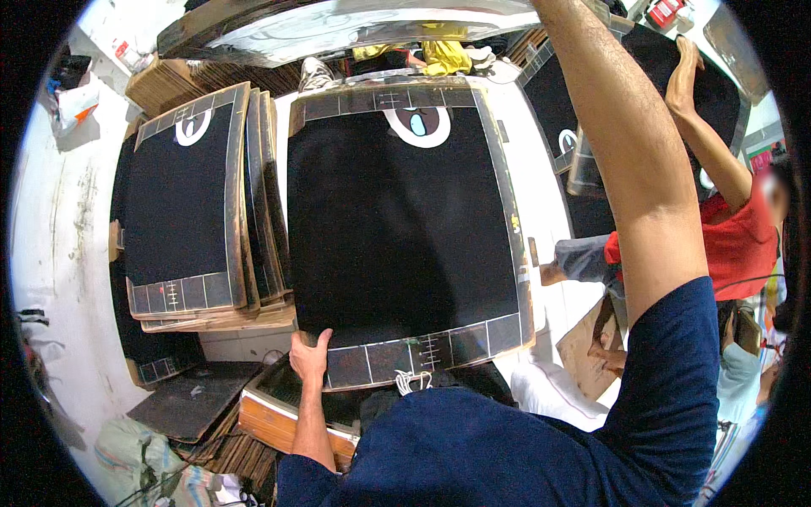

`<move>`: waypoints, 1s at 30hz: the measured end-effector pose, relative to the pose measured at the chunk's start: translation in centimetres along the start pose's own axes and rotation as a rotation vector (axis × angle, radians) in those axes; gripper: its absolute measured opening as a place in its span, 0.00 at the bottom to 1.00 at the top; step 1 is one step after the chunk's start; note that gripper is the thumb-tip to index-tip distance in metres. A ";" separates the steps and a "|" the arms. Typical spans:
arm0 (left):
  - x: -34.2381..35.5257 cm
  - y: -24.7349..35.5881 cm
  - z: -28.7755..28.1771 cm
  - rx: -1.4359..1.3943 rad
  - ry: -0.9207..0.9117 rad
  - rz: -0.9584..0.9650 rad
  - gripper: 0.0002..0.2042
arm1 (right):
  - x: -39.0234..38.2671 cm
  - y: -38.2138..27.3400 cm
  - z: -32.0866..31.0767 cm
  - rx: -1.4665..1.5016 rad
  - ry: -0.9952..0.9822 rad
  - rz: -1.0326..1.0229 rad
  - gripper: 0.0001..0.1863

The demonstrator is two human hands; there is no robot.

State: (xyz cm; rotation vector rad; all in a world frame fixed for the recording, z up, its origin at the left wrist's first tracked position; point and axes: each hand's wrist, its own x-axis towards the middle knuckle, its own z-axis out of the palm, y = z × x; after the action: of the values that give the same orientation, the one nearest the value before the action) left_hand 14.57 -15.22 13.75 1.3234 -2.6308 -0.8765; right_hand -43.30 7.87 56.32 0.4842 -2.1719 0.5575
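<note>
My left hand [308, 359] grips the lower-left corner of a board covered with black fabric [397, 237], which has gridded borders and a white printed eye-like shape near its top. My right arm [625, 169] reaches up past the top edge, so that hand is out of view. Just above the board hangs a framed screen [321, 38] with a whitish, smeared surface. To the left lies a stack of similar black boards [177, 211], the top one bearing the same white shape.
A person in a red top [739, 245] works at other black boards [541, 118] on the right. Bare feet show below them. Behind are cardboard sheets [160, 84] and yellow cloth [446, 55]. Dark panels [190, 397] and a greenish sack [127, 456] lie at the lower left.
</note>
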 end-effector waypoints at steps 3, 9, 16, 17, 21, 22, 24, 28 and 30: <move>-1.1 0.7 -0.3 -0.005 -0.035 0.015 0.33 | 0.7 0.2 0.2 0.020 -0.069 0.070 0.27; -1.0 1.2 0.0 0.018 -0.010 -0.024 0.33 | 1.3 -0.1 -0.2 0.011 -0.065 0.040 0.27; 0.3 1.2 0.7 0.048 -0.038 -0.173 0.46 | 1.9 0.1 0.2 -0.033 0.035 -0.007 0.28; 0.5 0.8 1.1 0.036 -0.029 -0.172 0.44 | 2.0 0.2 0.4 0.005 0.031 -0.015 0.27; 1.5 -0.2 2.3 -0.014 -0.061 -0.182 0.43 | 0.5 0.6 0.4 0.003 -0.090 0.012 0.20; 2.1 0.5 2.3 -0.040 -0.068 -0.198 0.43 | -0.3 0.8 0.1 0.155 0.009 -0.052 0.17; 2.9 3.5 1.8 0.058 0.026 -0.217 0.42 | -3.1 0.9 -0.4 0.163 0.099 -0.114 0.17; 6.6 16.2 -2.1 -0.791 -0.068 0.135 0.29 | -12.3 1.5 -1.8 0.106 0.099 -0.242 0.14; 6.8 22.2 -4.5 -1.570 -0.285 0.320 0.27 | -18.5 1.6 -2.5 0.139 0.065 -0.215 0.18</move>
State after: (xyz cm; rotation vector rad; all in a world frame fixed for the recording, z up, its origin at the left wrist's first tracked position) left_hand -4.30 -12.03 27.71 0.3065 -1.2306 -2.2940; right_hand -31.68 13.29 42.68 0.7545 -1.9967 0.5989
